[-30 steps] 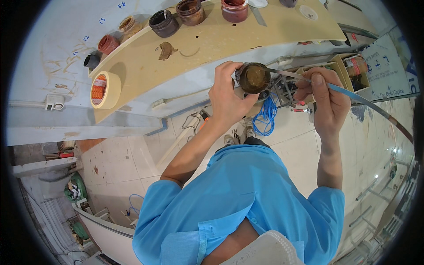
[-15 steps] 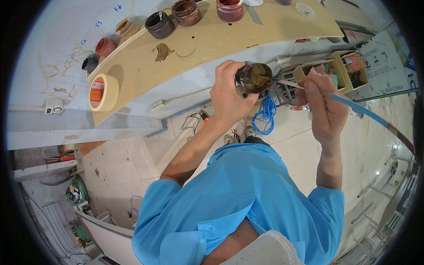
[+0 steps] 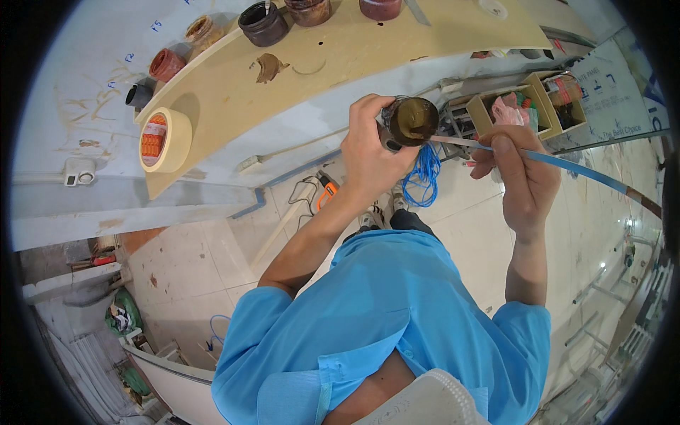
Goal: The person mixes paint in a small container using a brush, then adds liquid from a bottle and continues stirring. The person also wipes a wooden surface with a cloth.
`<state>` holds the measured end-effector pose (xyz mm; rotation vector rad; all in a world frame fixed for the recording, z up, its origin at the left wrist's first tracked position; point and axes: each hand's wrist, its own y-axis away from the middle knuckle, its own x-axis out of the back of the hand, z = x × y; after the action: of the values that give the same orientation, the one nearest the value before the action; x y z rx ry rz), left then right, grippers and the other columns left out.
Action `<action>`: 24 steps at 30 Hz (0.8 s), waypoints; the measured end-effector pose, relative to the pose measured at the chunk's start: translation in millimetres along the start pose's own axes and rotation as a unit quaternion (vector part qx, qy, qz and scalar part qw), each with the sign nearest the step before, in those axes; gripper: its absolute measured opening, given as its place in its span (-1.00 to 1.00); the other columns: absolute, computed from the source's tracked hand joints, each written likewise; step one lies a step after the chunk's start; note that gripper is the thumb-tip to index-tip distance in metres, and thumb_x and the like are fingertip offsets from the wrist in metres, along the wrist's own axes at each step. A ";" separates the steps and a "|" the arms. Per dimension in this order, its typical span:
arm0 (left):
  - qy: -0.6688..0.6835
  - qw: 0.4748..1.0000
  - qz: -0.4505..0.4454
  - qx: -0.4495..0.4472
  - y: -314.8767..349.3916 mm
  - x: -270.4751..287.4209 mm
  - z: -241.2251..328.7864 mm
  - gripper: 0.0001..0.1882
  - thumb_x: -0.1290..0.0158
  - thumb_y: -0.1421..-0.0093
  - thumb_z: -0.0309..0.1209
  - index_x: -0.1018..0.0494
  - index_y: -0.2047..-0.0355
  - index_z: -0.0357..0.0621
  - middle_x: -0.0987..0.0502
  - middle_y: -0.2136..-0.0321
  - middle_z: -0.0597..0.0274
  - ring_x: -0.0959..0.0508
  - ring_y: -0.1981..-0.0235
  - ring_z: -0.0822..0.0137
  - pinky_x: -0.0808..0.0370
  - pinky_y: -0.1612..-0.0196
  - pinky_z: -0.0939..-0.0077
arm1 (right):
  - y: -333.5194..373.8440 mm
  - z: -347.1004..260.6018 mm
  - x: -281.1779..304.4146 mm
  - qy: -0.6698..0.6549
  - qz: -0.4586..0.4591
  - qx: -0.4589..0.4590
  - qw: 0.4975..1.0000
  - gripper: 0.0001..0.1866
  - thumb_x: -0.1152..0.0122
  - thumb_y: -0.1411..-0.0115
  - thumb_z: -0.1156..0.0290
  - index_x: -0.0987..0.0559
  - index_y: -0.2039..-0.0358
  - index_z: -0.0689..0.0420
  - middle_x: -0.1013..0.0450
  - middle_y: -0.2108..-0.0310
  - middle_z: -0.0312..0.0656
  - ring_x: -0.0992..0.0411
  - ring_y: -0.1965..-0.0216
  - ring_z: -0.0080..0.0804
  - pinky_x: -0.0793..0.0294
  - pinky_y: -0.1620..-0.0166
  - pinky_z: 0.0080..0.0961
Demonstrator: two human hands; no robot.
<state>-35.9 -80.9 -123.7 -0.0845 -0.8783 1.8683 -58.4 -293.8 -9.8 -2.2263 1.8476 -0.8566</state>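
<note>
My left hand (image 3: 370, 149) is wrapped round a small clear jar (image 3: 415, 120) with dark brown contents, held up off the bench, its mouth tilted toward me. Between the thumb and fingers of my right hand (image 3: 523, 173) is a long, thin, slightly bent stick (image 3: 584, 171), pale toward the jar, blue farther out and brown at its outer end. Its near tip reaches the jar's rim on the right; whether it dips into the contents cannot be made out.
Along the cream bench top (image 3: 340, 74) stand a dark jar (image 3: 263, 25), a red jar (image 3: 380, 7) and several others, with a masking tape roll (image 3: 176, 145) at the left end. Open boxes (image 3: 482, 113) sit beyond my right hand. Blue cable (image 3: 425, 177) and an orange tool (image 3: 327, 190) lie below.
The jar's mouth now faces me more. The stick's tip has shifted from the jar's inside toward its lower right rim, while both hands stay nearly in place.
</note>
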 end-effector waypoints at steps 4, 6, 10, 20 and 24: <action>0.030 0.999 -0.009 0.011 4.4 2.5 -1.8 -0.19 -0.59 0.12 -0.42 -0.45 -0.15 -0.11 -0.46 -0.04 0.21 -0.40 0.42 0.46 -0.37 0.40 0.54 | 8.5 -4.5 -7.6 0.030 0.028 0.030 0.999 -0.74 -0.03 -0.58 0.43 -0.61 0.08 0.37 -0.63 0.35 -0.07 -0.64 0.41 -0.43 -0.60 0.28 -0.57; 0.043 0.999 -0.014 0.014 4.9 4.7 -3.2 -0.20 -0.59 0.11 -0.42 -0.45 -0.14 -0.12 -0.46 -0.03 0.22 -0.39 0.42 0.47 -0.37 0.39 0.55 | 12.6 -6.3 -10.2 0.035 0.031 0.027 0.999 -0.76 -0.07 -0.56 0.44 -0.63 0.09 0.35 -0.63 0.35 -0.09 -0.63 0.41 -0.45 -0.60 0.29 -0.57; 0.041 0.999 -0.029 0.002 9.1 11.2 -4.4 -0.21 -0.59 0.10 -0.42 -0.46 -0.13 -0.12 -0.47 -0.02 0.23 -0.40 0.41 0.48 -0.37 0.39 0.56 | 18.9 -8.8 -14.1 0.042 0.052 0.047 0.997 -0.82 -0.15 -0.53 0.47 -0.64 0.11 0.31 -0.63 0.36 -0.15 -0.61 0.42 -0.50 -0.59 0.31 -0.60; 0.011 1.000 -0.002 0.000 26.7 4.7 10.8 -0.21 -0.59 0.08 -0.44 -0.43 -0.16 -0.13 -0.49 -0.01 0.29 -0.43 0.35 0.54 -0.42 0.34 0.62 | 32.1 -6.2 -4.9 -0.066 0.024 -0.009 0.997 -0.83 -0.14 -0.54 0.49 -0.63 0.09 0.33 -0.59 0.36 -0.18 -0.63 0.40 -0.52 -0.59 0.30 -0.62; 0.027 0.998 -0.015 0.063 37.7 -8.2 29.8 -0.21 -0.58 0.08 -0.46 -0.44 -0.15 -0.13 -0.48 0.01 0.34 -0.40 0.36 0.57 -0.40 0.34 0.63 | 38.5 6.1 13.4 -0.055 0.035 0.036 0.997 -0.83 -0.14 -0.53 0.49 -0.63 0.11 0.33 -0.59 0.37 -0.20 -0.60 0.39 -0.54 -0.56 0.30 -0.63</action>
<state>-73.8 -111.3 -127.3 -0.0431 -0.7206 1.8796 -87.5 -317.3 -27.2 -2.1081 1.8042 -0.7593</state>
